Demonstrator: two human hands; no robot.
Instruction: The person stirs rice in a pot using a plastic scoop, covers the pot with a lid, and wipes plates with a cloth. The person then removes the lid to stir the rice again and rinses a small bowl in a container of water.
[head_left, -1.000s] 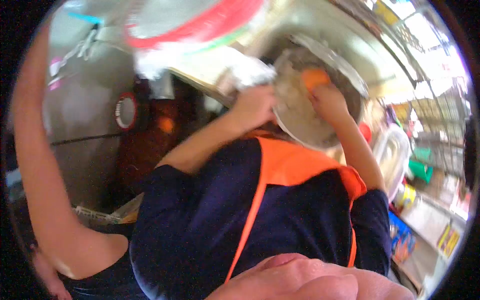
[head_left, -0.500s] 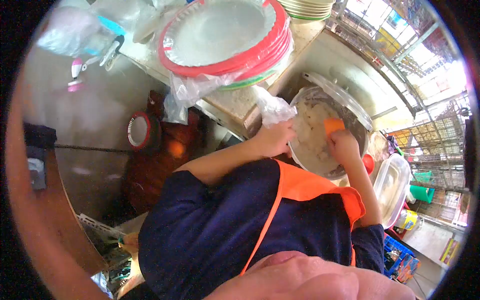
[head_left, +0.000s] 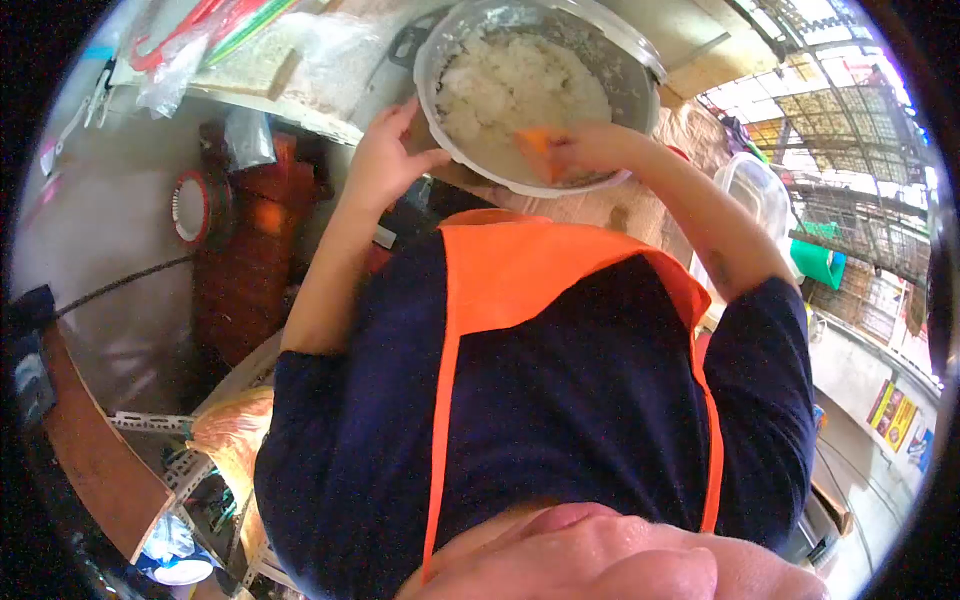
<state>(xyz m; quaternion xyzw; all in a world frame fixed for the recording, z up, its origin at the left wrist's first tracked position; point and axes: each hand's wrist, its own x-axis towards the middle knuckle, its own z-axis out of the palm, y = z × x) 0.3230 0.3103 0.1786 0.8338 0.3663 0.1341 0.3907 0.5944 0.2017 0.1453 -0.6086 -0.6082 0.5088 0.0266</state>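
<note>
A large metal pot with white rice in it stands at the top middle of the view. My right hand reaches over the pot's near right rim. Its fingers are closed on an orange flat scraper, whose lower end is at the rice near the pot's front side. My left hand is at the pot's left rim, with thumb and fingers spread and nothing held. The thumb lies at or very near the rim; I cannot tell whether it presses on it. A dark side handle shows above that hand.
A pale ledge with plastic wrap runs along the upper left. Right of the pot sit a clear plastic tub and a green container. Wire mesh stands behind them. A red-rimmed round object is at left.
The view has swung, so the pot appears higher and further left and the red-rimmed plates have left the frame. My left hand has spread its fingers. The right still holds the scraper.
</note>
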